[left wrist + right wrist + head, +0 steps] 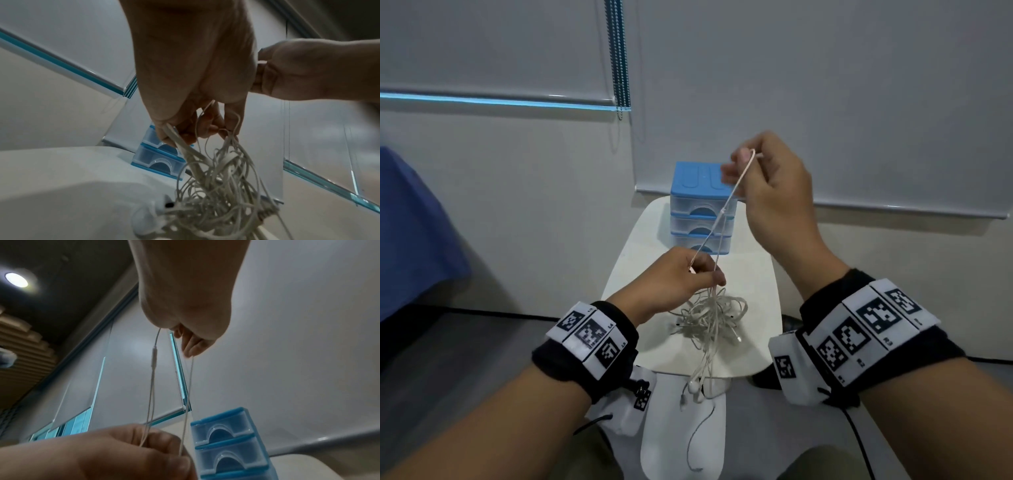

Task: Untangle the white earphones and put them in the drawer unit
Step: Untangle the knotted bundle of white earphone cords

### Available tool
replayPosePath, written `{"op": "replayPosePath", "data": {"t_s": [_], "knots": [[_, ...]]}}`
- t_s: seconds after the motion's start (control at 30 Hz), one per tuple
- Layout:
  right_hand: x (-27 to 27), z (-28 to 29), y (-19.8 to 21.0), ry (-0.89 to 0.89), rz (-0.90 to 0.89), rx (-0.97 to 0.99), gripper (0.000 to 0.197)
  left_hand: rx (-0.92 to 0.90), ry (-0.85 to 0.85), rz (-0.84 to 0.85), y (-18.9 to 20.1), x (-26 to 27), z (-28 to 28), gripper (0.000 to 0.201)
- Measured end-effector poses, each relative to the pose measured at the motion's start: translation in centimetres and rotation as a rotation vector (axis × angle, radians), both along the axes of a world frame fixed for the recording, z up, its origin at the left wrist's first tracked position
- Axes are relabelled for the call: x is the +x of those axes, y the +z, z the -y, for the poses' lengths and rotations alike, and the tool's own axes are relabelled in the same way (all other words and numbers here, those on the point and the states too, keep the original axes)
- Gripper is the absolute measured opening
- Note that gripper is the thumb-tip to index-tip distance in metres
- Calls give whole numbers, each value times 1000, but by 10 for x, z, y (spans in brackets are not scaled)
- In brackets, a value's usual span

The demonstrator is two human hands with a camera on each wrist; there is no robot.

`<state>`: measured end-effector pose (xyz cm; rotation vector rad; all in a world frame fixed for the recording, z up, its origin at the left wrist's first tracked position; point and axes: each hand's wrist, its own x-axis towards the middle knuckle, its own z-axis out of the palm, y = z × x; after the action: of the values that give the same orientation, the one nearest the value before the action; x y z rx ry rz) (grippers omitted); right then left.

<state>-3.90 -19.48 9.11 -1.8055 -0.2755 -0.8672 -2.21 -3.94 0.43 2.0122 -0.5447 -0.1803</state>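
1. The right hand (767, 185) is raised, its fingers (193, 345) pinching a loop of the white earphones (710, 315) cord.
2. The left hand (674, 277) is lower, its fingers (185, 129) curled round several strands; the tangled bundle hangs beneath, over the white worktop (753, 308).
3. The cord runs taut between both hands.
4. The blue drawer unit (698, 205) stands at the worktop's far end, its drawers closed.

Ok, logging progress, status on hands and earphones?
Right hand pinches a raised strand. Left hand grips the earphones, tangle hanging. Drawers shut. Nothing in the way.
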Motion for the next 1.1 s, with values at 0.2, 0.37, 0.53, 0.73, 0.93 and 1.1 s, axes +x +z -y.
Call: {"op": "replayPosePath", "data": {"t_s": [0.2, 0.37, 0.53, 0.73, 0.93, 1.1], "knots": [[-3, 10, -8, -218, 21, -511, 32, 51, 58, 113, 0, -2, -4, 19], [-6, 15, -41, 128, -578, -705, 54, 29, 59, 166, 0, -1, -4, 15], [-6, 20, -34, 134, -627, -755, 27, 66, 55, 172, -4, -1, -5, 17], [-2, 14, 2, 64, -285, -290, 35, 28, 1, 122, -4, -2, -2, 13], [-14, 22, 63, 57, 150, 544, 36, 67, -35, 98, -5, 0, -6, 15], [-18, 35, 55, 73, -53, 272, 15, 1, -39, 39, -2, 1, -9, 20]]}}
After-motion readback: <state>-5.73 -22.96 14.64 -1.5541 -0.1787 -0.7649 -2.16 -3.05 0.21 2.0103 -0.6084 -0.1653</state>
